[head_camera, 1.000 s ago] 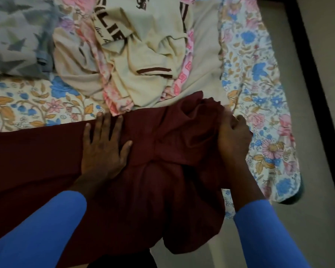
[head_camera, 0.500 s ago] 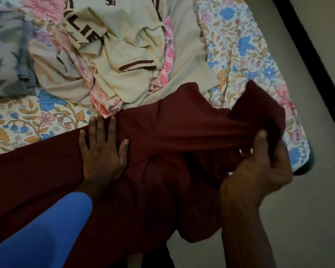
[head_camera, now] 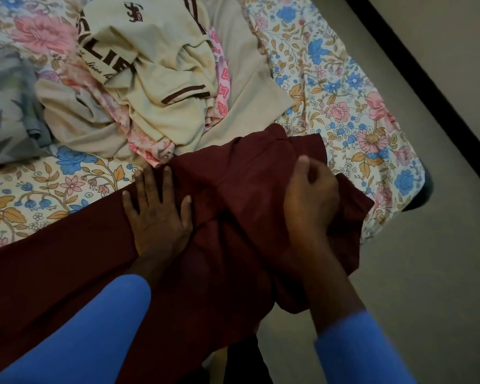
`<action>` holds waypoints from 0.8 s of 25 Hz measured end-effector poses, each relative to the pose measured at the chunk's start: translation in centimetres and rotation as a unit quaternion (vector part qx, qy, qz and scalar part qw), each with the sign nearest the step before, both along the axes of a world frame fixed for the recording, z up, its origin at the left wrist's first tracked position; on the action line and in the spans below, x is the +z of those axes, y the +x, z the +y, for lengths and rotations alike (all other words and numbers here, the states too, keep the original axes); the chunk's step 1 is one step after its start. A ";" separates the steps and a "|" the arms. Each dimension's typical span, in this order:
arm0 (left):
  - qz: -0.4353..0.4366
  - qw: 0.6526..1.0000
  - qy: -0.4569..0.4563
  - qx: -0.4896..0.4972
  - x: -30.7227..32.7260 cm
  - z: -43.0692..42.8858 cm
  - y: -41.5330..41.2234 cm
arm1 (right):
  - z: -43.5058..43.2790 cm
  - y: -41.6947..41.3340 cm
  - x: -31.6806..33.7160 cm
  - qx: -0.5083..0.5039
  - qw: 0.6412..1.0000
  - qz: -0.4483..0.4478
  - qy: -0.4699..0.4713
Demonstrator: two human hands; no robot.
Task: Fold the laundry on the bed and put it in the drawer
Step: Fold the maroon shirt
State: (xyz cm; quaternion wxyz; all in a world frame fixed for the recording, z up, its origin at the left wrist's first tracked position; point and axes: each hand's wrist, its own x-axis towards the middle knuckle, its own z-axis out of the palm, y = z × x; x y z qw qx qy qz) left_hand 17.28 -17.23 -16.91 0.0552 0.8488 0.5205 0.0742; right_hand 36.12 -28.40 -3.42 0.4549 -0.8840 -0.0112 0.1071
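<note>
While the floral-sheeted bed [head_camera: 344,87] is carrying all the laundry, the task is looking barely begun: the maroon garment [head_camera: 233,217] is lying stretched along the near edge, part of it hanging over the side and not yet folded, and a heap with a cream lettered shirt [head_camera: 155,87] and a pink patterned cloth [head_camera: 222,79] is sitting unfolded behind it. The left hand [head_camera: 158,214] is pressing flat on the maroon fabric, its grip spread; the right hand [head_camera: 311,200] is pinching a bunched end of that garment, fingers curled. No drawer is showing.
</note>
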 end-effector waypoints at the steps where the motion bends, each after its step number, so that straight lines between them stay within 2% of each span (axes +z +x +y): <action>1: -0.001 1.000 -0.003 -0.010 0.2 0.0 0.0 | 2.5 2.3 -0.4 0.039 0.998 0.006 -0.057; 3: 0.010 0.998 0.002 -0.060 0.5 -0.2 -0.3 | 6.4 6.0 -2.7 0.122 0.977 0.037 -0.173; 5: 0.022 0.990 0.009 -0.142 0.5 -0.2 -0.7 | 9.0 8.9 -4.4 0.163 0.968 0.032 -0.190; 8: 0.043 0.980 -0.013 -0.195 0.2 0.0 -1.3 | 10.8 12.9 -4.6 0.073 0.992 0.045 -0.091; 11: 0.049 0.980 -0.024 -0.190 0.1 0.3 -1.4 | 11.1 14.9 -4.6 0.018 0.995 0.072 -0.073; 14: 0.047 0.980 -0.024 -0.191 0.2 0.4 -1.3 | 11.5 14.1 -4.2 0.057 0.997 0.046 -0.032; 17: 0.044 0.980 -0.031 -0.190 0.2 0.5 -1.4 | 10.0 12.0 -2.9 0.076 0.996 -0.035 0.012; 20: 0.041 0.980 -0.032 -0.193 0.0 0.6 -1.6 | 3.3 8.1 -1.7 0.075 0.995 -0.064 -0.023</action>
